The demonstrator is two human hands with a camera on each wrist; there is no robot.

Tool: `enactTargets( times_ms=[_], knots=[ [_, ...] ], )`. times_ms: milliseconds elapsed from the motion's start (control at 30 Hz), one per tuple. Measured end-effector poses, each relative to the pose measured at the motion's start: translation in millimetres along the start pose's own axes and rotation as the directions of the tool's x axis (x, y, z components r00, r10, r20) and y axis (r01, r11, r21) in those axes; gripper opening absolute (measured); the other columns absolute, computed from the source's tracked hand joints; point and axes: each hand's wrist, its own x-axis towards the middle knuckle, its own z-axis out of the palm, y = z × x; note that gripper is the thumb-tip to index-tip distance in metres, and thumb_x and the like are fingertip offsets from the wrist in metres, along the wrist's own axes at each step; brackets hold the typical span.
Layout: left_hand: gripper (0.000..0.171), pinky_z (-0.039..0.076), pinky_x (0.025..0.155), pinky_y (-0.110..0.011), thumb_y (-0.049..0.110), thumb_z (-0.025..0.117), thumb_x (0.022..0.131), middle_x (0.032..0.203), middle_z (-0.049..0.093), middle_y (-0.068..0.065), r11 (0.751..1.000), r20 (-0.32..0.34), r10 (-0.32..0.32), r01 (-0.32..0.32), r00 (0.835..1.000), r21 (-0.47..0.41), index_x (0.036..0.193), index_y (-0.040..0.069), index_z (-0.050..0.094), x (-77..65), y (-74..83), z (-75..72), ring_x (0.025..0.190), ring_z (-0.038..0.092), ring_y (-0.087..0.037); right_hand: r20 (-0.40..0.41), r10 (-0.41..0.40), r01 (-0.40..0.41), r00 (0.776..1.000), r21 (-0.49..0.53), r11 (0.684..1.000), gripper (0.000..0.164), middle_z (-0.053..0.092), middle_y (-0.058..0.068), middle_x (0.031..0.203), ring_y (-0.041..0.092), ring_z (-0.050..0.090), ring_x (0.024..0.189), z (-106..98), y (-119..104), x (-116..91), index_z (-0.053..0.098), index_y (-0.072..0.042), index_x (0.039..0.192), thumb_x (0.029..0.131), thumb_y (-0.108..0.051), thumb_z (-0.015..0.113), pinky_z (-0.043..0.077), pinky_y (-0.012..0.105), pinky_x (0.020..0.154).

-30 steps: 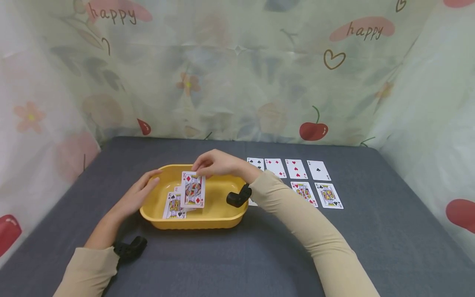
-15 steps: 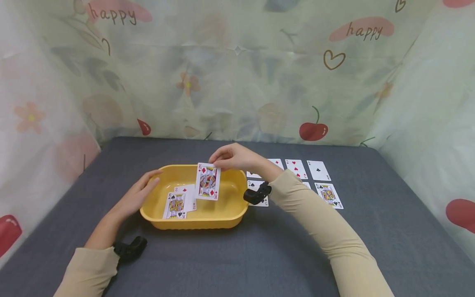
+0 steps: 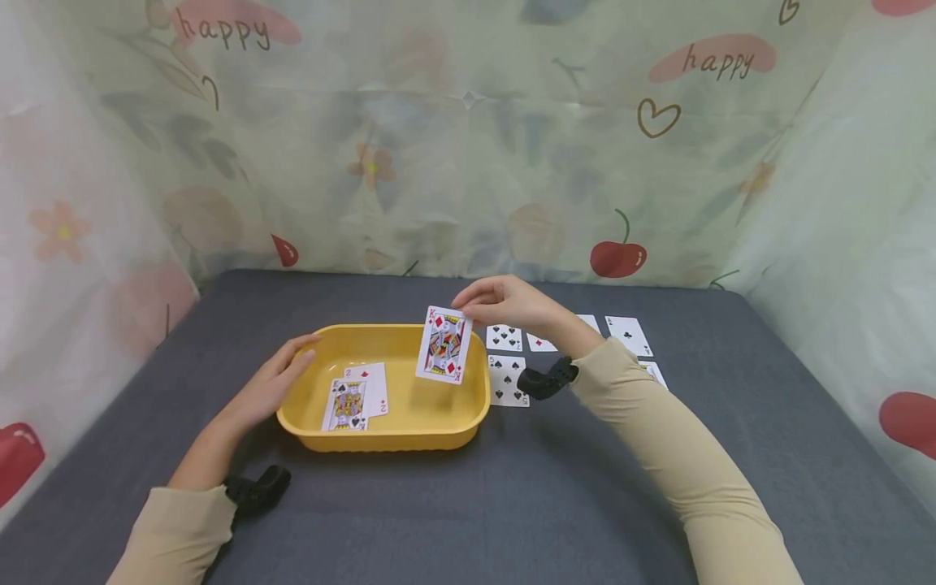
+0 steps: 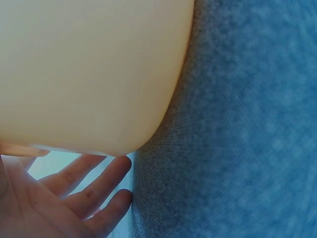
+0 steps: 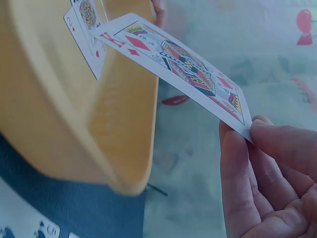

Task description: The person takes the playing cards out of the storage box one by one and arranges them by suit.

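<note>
My right hand (image 3: 508,301) pinches a king of diamonds (image 3: 444,345) by its top corner, thumb on the face. The card hangs face up over the right part of a yellow tub (image 3: 409,441). My left hand (image 3: 270,382) holds the tub's left end, thumb over the rim and the other fingers (image 4: 99,193) spread along the outer wall. Inside the tub, at the left, a king of spades (image 3: 345,405) partly covers a two of diamonds (image 3: 376,390).
Right of the tub, face-up cards lie in two rows on the dark grey cloth (image 3: 468,520), among them a five of spades (image 3: 507,380) and an ace of clubs (image 3: 629,335). My right forearm hides several. A patterned curtain (image 3: 468,162) stands behind.
My right hand has moved right and slightly up with the king of diamonds, uncovering the two of diamonds and the five of spades. My left hand and the tub stay in place.
</note>
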Motion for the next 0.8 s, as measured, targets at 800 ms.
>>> enactTargets(
  times_ms=[800],
  knots=[
    [0.063,0.027,0.106,-0.057,0.048,0.029,0.100,0.153,0.018,-0.024,1.000,-0.004,0.010,-0.010,1.000,-0.001,0.146,0.007,0.022,-0.1,-0.4,0.1,0.136,0.026,-0.040,-0.223,0.049,-0.042,0.974,0.036,0.998,0.040,0.063,-0.003,0.109,0.006,0.060,0.096,-60,53,-60,0.052,-0.001,0.123,0.091,-0.023,0.061,0.048,0.030,0.093]
  ],
)
